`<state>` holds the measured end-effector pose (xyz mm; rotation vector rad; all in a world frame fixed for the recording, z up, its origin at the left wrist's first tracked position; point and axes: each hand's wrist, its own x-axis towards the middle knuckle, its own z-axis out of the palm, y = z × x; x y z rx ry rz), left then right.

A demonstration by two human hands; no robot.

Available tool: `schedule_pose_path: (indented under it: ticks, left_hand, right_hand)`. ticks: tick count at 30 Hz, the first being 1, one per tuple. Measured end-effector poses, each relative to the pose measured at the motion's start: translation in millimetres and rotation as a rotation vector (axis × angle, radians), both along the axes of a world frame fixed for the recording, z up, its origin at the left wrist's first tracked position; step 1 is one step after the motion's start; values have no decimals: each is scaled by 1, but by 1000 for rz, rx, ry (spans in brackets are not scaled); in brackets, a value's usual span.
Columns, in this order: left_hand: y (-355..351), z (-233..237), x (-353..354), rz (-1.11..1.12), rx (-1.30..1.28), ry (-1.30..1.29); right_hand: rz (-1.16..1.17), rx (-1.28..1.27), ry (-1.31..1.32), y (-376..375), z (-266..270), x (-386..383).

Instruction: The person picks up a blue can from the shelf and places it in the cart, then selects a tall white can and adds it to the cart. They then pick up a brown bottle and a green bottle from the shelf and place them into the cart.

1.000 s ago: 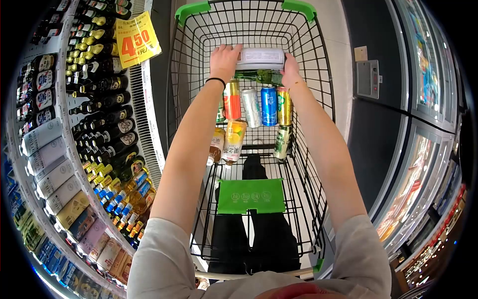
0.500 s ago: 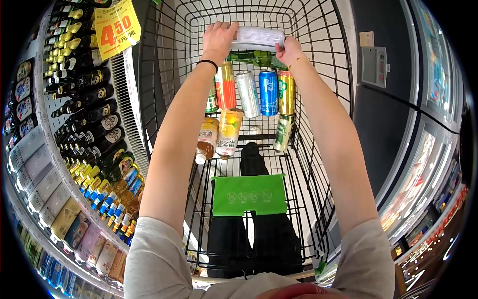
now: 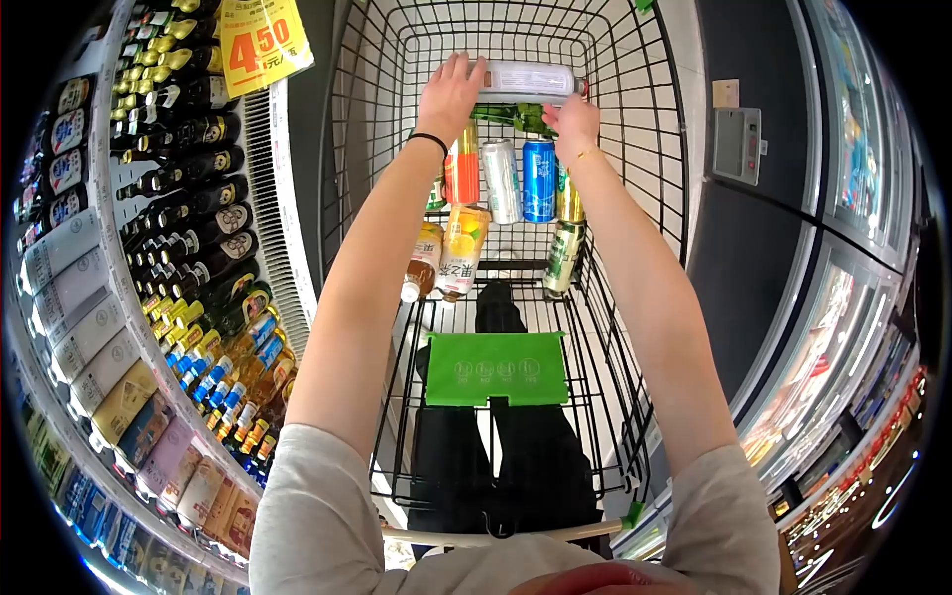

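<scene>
A white bottle (image 3: pixel 528 78) with small print lies sideways at the cart's far end. My left hand (image 3: pixel 453 97) rests against its left end, fingers stretched and apart. Just below its right end is my right hand (image 3: pixel 575 127), its fingers loosely bent and apart, close to a green bottle (image 3: pixel 511 117) that is partly hidden. Nearer me stand a red and gold can (image 3: pixel 462 174), a silver can (image 3: pixel 503 180), a blue can (image 3: pixel 538 180) and a gold can (image 3: pixel 569 201) partly covered by my right wrist. A green can (image 3: pixel 564 260) sits below them.
Two fruit tea bottles (image 3: pixel 463 253) lie at the left of the black wire cart (image 3: pixel 635 159). A green flap (image 3: pixel 496 369) hangs on the child seat. Bottle shelves (image 3: pixel 203 188) with a yellow price sign (image 3: pixel 263 45) line the left; glass-door coolers (image 3: pixel 863 119) line the right.
The white bottle has settled slightly lower and to the right. My right hand has slipped from its end to below it, and my left fingers have spread. The view has shifted slightly.
</scene>
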<state>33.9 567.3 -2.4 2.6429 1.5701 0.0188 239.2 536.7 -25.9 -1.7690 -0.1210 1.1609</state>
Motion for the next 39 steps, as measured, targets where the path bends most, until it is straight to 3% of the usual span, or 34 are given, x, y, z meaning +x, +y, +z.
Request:
schedule_pose_path:
  ticks: [3,5,7,8,11,13,17,21,27,29,33,35,37,39]
  left_hand:
    - [-27,23,-7,70,-42,-99]
    - [-64,48,-12,78,-135,-107]
    - [-113,90,-15,95,-176,-170]
    - [-134,118,-17,97,-292,-195]
    - [-221,163,-34,101,-255,-353]
    - [-279,209,-48,128,-266,-350]
    - [-380,306,-80,223,-299,-429]
    - [-467,366,-107,320,-274,-558]
    - [-558,406,-147,221,-317,-470]
    - [-577,401,-164,152,-358,-407]
    - [-591,383,-185,19,-353,-356]
    - [-584,363,-182,67,-460,-233]
    - [-581,347,-179,115,-416,-236]
    - [-569,346,-176,114,-513,-15]
  right_hand:
    - [127,-101,-154,-33,55,-21]
    - [233,-99,-303,-65,50,-24]
    - [685,-20,-686,-108,83,-33]
    - [794,-18,-630,-130,107,-39]
    - [1012,107,-498,-201,156,-53]
    - [1190,236,-582,-249,199,-59]
    - [1420,234,-629,-329,303,-68]
    - [1442,436,-774,-400,350,-63]
    - [1454,584,-899,-483,416,-55]
    - [1418,529,-892,-507,428,-54]
    - [1367,534,-972,-554,426,-48]
    - [1283,396,-972,-571,425,-45]
    - [1269,453,-1097,-581,417,-40]
    - [1478,192,-1035,-584,401,-27]
